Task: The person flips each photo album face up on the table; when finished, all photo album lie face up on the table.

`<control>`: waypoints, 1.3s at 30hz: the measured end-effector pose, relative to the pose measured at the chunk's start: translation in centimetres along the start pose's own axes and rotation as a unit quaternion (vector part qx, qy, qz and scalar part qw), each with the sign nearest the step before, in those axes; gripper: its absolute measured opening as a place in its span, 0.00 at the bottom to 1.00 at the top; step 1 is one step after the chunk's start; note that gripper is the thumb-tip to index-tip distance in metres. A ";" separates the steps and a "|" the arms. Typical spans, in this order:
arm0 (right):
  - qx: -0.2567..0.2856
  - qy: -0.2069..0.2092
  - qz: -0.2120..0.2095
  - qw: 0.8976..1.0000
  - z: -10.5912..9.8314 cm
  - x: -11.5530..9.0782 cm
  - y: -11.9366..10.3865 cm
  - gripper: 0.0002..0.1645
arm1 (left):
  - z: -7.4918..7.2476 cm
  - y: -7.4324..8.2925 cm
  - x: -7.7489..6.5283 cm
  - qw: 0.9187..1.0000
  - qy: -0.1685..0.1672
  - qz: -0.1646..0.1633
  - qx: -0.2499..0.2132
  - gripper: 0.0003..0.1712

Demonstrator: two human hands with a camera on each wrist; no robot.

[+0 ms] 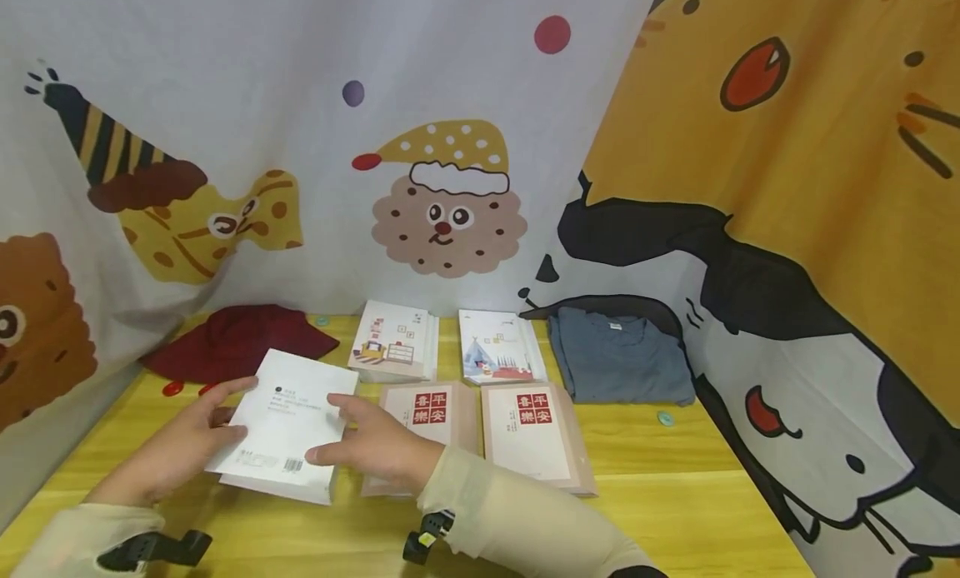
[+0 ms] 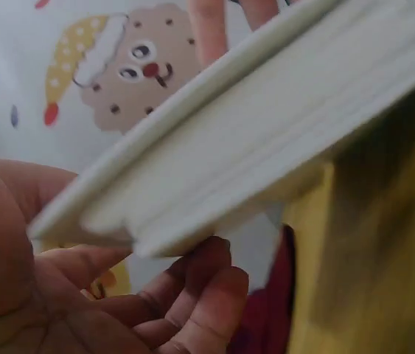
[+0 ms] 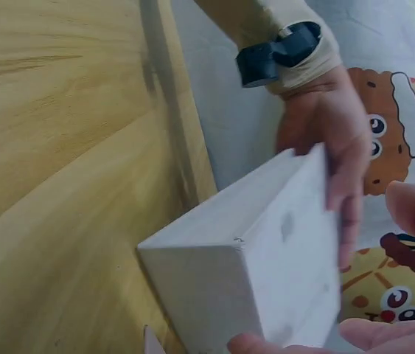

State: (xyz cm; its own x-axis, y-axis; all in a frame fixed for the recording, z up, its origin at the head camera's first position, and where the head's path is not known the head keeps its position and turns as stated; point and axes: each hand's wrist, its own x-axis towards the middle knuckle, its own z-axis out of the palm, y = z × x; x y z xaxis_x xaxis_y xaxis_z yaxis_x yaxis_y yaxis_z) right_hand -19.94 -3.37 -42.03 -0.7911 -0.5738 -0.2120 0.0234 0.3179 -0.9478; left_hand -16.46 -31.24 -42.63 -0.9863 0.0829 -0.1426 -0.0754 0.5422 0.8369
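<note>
Both hands hold a white book [image 1: 285,424] tilted a little above the yellow table [image 1: 675,495], its back cover with a barcode facing up. My left hand [image 1: 180,445] grips its left edge, with fingers on the cover. In the left wrist view the left hand's fingers [image 2: 192,295] curl beneath the book's page block [image 2: 281,125]. My right hand [image 1: 375,445] pinches the right edge between thumb and fingers. The right wrist view shows the book's corner [image 3: 266,273] close up, the left hand [image 3: 332,140] on its far side.
Two beige books with red labels [image 1: 431,411] [image 1: 536,432] lie right of the hands, two illustrated books [image 1: 393,341] [image 1: 498,345] behind them. A dark red cloth [image 1: 240,341] lies back left, a folded grey-blue shirt [image 1: 618,357] back right. Cartoon-printed cloth walls surround the table.
</note>
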 end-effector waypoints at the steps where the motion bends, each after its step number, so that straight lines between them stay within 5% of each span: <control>1: -0.012 -0.004 0.000 1.000 0.0 0.0 -0.1 0.48 | 0.0 0.4 -0.2 1.000 0.004 0.008 -0.004 0.39; 5: -0.032 -0.017 -0.005 0.999 0.1 0.0 -0.1 0.47 | 0.3 1.5 -1.0 0.997 0.025 0.063 -0.036 0.38; 12: -0.007 -0.031 -0.020 0.999 0.5 0.0 0.4 0.47 | 1.4 1.8 -1.4 0.980 0.029 0.180 -0.086 0.30; 17: 0.092 -0.057 -0.033 0.994 0.7 0.0 0.4 0.51 | 1.8 2.0 -1.2 0.974 -0.013 0.205 -0.096 0.30; 20: 0.163 -0.054 -0.049 0.984 1.0 0.2 0.3 0.56 | 2.2 2.2 -1.1 0.973 -0.052 0.204 -0.092 0.31; 23: 0.179 -0.035 -0.059 0.981 1.3 0.2 0.4 0.65 | 2.6 2.4 -0.9 0.973 -0.075 0.202 -0.083 0.31; 28: 0.078 0.025 -0.047 0.996 1.8 0.0 0.6 0.72 | 2.8 2.0 -0.7 0.980 -0.084 0.175 -0.048 0.30; 33: -0.032 0.090 -0.023 0.995 2.3 -0.3 1.0 0.72 | 2.4 0.7 -0.4 0.993 -0.036 0.099 0.047 0.33; 39: -0.022 0.113 -0.006 0.993 2.7 0.1 1.3 0.69 | 1.4 -0.9 0.1 0.998 -0.016 0.007 0.055 0.38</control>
State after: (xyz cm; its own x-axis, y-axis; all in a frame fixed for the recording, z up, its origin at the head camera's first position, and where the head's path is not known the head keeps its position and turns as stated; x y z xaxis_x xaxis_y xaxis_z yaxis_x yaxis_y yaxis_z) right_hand -18.34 -5.00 -43.88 -0.9079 -0.3962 -0.1370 -0.0105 0.3481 -0.9374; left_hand -16.29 -30.52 -44.13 -0.9819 0.1159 -0.1500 -0.0444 0.6286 0.7765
